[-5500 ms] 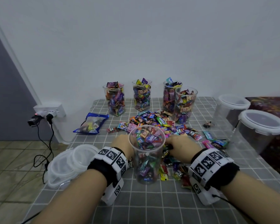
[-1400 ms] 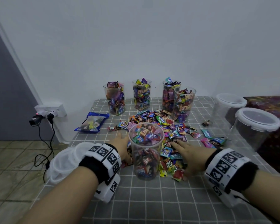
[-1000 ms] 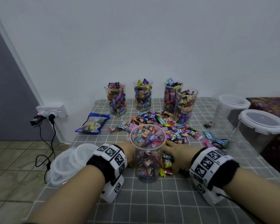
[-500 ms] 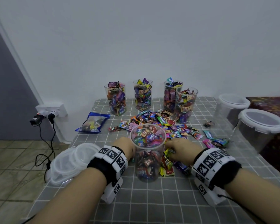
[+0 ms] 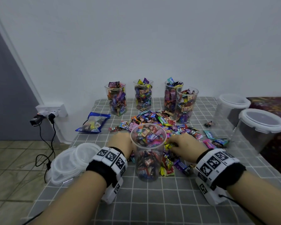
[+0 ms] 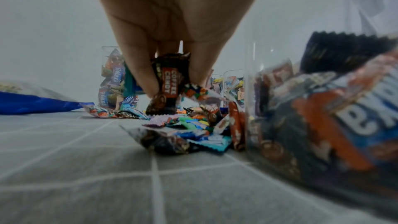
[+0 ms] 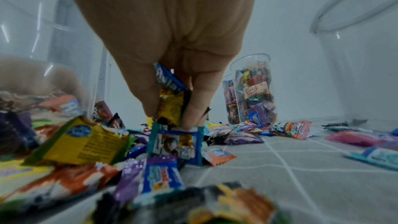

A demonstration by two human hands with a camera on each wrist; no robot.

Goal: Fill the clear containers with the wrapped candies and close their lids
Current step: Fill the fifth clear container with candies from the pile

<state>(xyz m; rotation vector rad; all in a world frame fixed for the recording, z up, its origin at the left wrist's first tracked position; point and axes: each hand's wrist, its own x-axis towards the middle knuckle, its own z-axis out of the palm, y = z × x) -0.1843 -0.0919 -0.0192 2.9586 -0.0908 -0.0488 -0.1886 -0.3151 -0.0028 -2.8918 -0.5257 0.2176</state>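
Note:
A tall clear container [image 5: 147, 153], nearly full of wrapped candies and without a lid, stands at the table's middle front. Behind it and to its right spreads a loose pile of wrapped candies [image 5: 165, 125]. My left hand [image 5: 120, 143] is just left of the container; in the left wrist view it pinches a brown coffee candy [image 6: 170, 84] just above the cloth. My right hand [image 5: 183, 146] is just right of the container, over the pile; its fingers [image 7: 193, 108] grip a yellow candy [image 7: 170, 106] and a blue one [image 7: 168, 77].
Several filled lidless containers [image 5: 143, 95] stand along the back wall. Two larger clear tubs with white lids [image 5: 259, 127] sit at the right edge. A stack of clear lids [image 5: 71, 161] lies at the left edge. A blue candy bag [image 5: 92, 122] lies back left.
My right hand drew in from flat on the pile, beside the container, and curled round candies. My left hand stayed beside the container. The container has not moved.

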